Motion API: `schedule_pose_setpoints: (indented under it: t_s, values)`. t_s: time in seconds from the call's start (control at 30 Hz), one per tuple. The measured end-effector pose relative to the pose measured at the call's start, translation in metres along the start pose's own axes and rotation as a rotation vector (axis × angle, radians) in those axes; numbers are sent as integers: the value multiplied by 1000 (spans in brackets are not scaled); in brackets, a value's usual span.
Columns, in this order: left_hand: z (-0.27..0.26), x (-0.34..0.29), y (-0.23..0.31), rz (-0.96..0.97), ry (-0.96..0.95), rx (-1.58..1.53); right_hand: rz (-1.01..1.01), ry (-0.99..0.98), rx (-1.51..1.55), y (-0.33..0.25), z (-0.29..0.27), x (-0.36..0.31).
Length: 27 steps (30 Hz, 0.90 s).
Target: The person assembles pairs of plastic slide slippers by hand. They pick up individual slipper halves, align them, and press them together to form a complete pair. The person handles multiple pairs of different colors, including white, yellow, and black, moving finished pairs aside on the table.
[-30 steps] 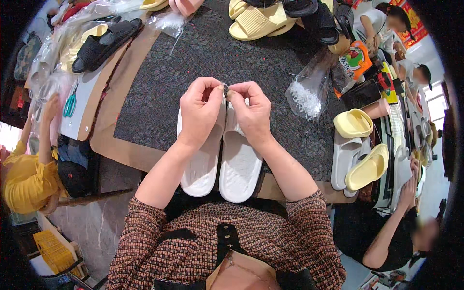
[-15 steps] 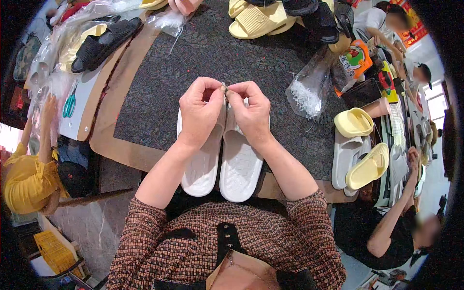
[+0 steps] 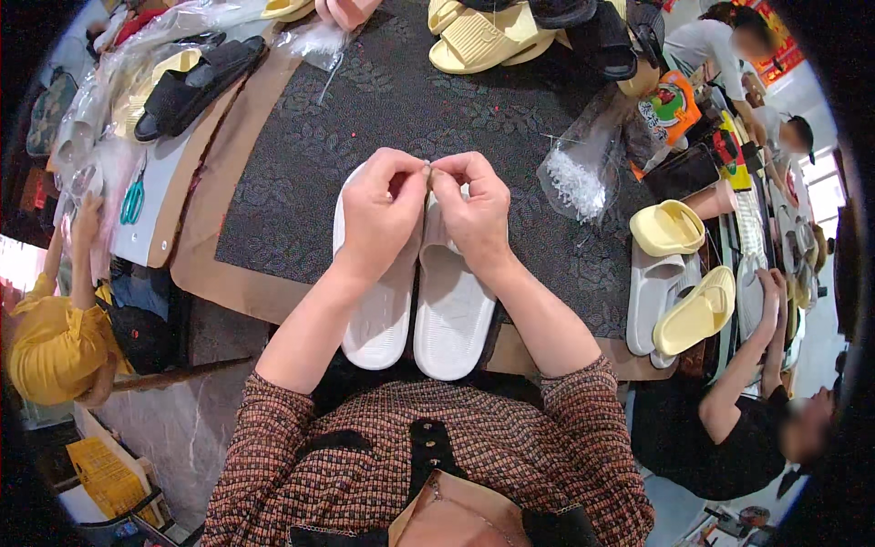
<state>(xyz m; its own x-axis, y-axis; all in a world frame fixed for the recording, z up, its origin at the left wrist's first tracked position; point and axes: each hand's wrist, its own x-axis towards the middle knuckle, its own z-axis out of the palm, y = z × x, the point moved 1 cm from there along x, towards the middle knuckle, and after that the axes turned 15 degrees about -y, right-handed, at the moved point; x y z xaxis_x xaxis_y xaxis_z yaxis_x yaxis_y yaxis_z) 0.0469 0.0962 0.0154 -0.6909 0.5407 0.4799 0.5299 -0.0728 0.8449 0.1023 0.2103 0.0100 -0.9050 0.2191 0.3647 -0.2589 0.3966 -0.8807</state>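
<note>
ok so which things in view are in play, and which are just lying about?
In play:
- left hand and right hand, pinching a small piece, too hidden to name
- grey slippers beneath them

Apparently just lying about:
- bag of clear bits
- orange packet
- teal scissors
- yellow slippers at right

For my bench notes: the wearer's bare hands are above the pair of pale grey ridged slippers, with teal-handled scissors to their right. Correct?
No: in the head view, the teal-handled scissors are on the left, beyond the left hand; the rest is correct.
</note>
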Motion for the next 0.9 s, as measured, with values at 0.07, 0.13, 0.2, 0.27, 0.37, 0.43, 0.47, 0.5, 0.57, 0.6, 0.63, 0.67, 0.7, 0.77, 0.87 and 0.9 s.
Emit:
schedule_pose_setpoints:
  t_s: [0.07,0.13,0.2,0.27,0.37,0.43,0.47,0.5,0.57,0.6,0.63,0.67,0.7,0.77,0.87,0.9]
  values:
    - [-3,0,3,-247,-46,-284,-1,6,24,-1,1,0]
    - [-8,0,-2,-312,-99,-392,5,14,91,2,3,0]
    - [-10,1,0,-373,-123,-461,-20,8,60,3,3,0]
    - [-11,1,-6,-371,-124,-485,-26,-2,29,2,2,-1]
    - [-11,1,-10,-389,-145,-492,-8,-14,-4,0,1,-1]
    - [-12,1,-10,-395,-175,-475,8,-15,-14,3,1,-2]
    - [-14,1,-11,-392,-194,-460,-5,-29,-35,5,1,-2]
    - [-15,1,-11,-389,-213,-445,-18,-43,-56,6,0,-3]
    - [-15,0,-14,-389,-208,-467,-49,-52,-82,7,1,-4]
    - [-14,-1,-15,-388,-205,-478,-66,-49,-87,7,1,-4]
    - [-15,-1,-17,-404,-211,-544,-83,-46,-92,7,2,-4]
    - [-17,-1,-19,-420,-217,-611,-94,-50,-95,6,1,-4]
    - [-19,-1,-20,-436,-223,-677,-105,-55,-98,5,1,-3]
    - [-19,0,-19,-423,-218,-770,-96,-69,-70,2,0,-2]
    - [-20,0,-20,-420,-233,-818,-71,-77,-5,-2,-1,-2]
    - [-21,0,-20,-435,-240,-816,-86,-65,-3,-1,0,-1]
